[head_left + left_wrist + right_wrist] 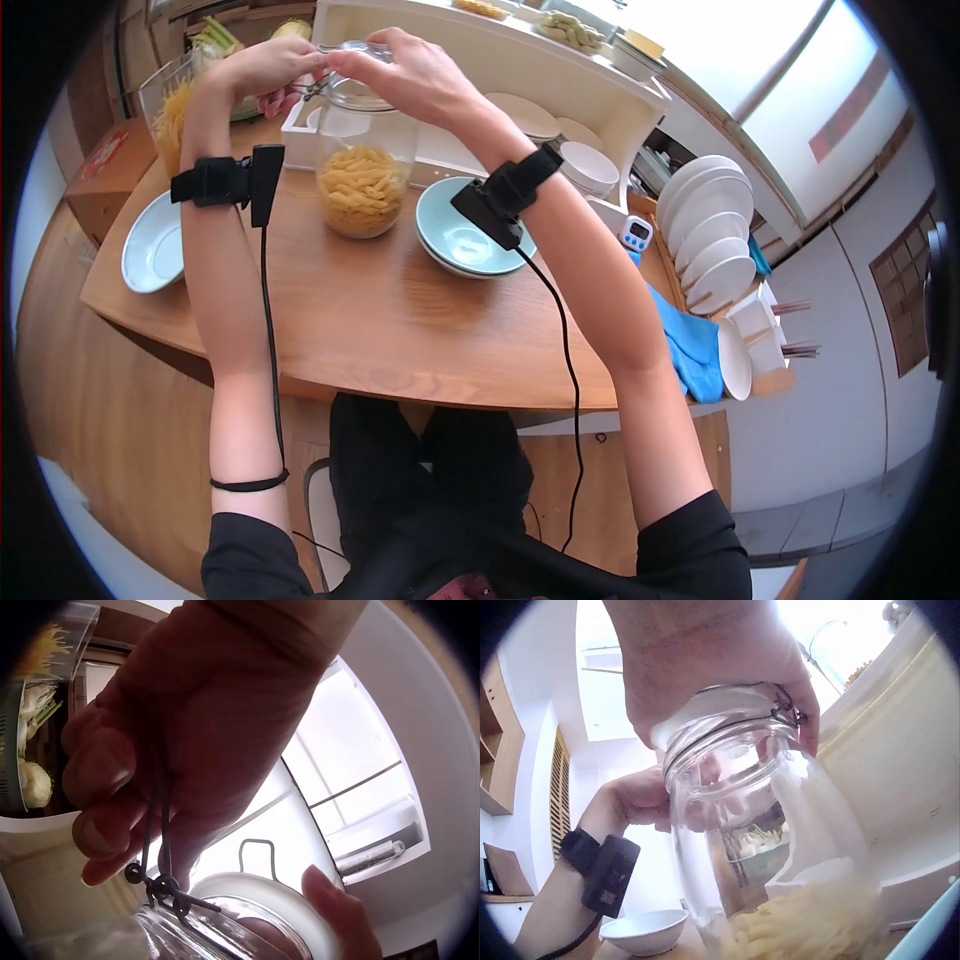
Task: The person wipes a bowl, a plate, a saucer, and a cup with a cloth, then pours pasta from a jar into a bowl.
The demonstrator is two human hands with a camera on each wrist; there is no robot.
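Observation:
A glass clip-top jar (395, 135) part-filled with penne pasta (362, 190) stands upright on the wooden table. My right hand (425, 80) grips its glass lid (727, 705) from above, fingers around the rim. On the jar's left, my left hand (265, 72) pinches the wire clasp (166, 847), whose loops show close up in the left wrist view. In the right wrist view the lid sits over the jar's mouth. The left fingertips are partly hidden behind the jar's neck in the head view.
Light blue bowls (470, 235) sit right of the jar, and a pale dish (155, 250) lies at the left. A clear container of yellow pasta (172, 115) stands behind my left forearm. White plates (705, 210), a timer (636, 234) and a blue cloth (690, 340) are on the right.

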